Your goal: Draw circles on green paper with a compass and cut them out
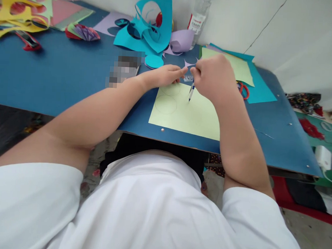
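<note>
A light green sheet of paper (pixel 194 116) lies near the table's front edge, with pencilled circles at its left side. My right hand (pixel 213 75) is closed round the top of a drawing compass (pixel 191 91), whose white and blue leg points down at the sheet; its upper part is hidden in my fingers. My left hand (pixel 170 75) rests on the sheet's upper left edge, fingers stretched toward my right hand and holding nothing. Between the two hands, just past the paper, sits a small clear plastic piece (pixel 188 79).
Cut turquoise paper (pixel 162 35) and a clear bottle (pixel 198 20) stand by the wall. Turquoise discs (pixel 154 61) lie beyond my left wrist. Red-handled scissors (pixel 244 90) lie right of my right hand, beside stacked sheets (pixel 263 93). Yellow cutouts (pixel 11 5) and a red stapler-like tool (pixel 28 41) are far left.
</note>
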Tool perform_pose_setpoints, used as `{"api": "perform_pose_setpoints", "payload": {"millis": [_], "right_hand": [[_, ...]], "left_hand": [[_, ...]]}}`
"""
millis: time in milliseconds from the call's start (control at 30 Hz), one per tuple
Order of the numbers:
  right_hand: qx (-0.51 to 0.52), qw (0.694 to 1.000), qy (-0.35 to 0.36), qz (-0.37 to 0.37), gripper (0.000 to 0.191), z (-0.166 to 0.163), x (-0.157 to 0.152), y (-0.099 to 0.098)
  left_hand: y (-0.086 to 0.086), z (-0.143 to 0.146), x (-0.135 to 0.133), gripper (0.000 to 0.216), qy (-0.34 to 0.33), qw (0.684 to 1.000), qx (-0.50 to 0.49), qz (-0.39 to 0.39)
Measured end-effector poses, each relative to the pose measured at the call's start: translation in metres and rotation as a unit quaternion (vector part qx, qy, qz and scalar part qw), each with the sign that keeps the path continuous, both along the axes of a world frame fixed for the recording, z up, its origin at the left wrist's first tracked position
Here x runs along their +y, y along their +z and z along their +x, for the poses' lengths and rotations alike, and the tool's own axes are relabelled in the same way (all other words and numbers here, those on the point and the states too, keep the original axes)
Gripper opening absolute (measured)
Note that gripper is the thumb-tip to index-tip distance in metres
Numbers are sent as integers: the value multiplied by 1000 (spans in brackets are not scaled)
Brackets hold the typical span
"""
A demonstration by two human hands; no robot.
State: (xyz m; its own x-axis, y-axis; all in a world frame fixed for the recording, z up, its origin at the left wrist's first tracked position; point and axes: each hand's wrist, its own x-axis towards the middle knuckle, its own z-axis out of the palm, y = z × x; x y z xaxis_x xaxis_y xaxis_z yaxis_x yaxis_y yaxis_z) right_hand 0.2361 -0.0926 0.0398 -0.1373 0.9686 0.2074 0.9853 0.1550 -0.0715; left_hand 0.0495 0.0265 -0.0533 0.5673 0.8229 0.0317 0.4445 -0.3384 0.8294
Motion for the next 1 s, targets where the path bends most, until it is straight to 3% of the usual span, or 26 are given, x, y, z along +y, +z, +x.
{"api": "perform_pose_setpoints", "payload": {"millis": [433, 733, 1000], "right_hand": [[-3, 999, -28, 15, 45, 4, 4, -1], [-50, 997, -37, -50, 34, 22, -20, 12], [-59, 993, -89, -52, 24, 35, -13, 17]], "left_hand": [[0, -1, -1, 53, 13, 1000, -10, -3], [2, -2, -3, 57, 11, 1000, 22, 0], [0, -1, 0, 54, 9, 999, 41, 14]]}}
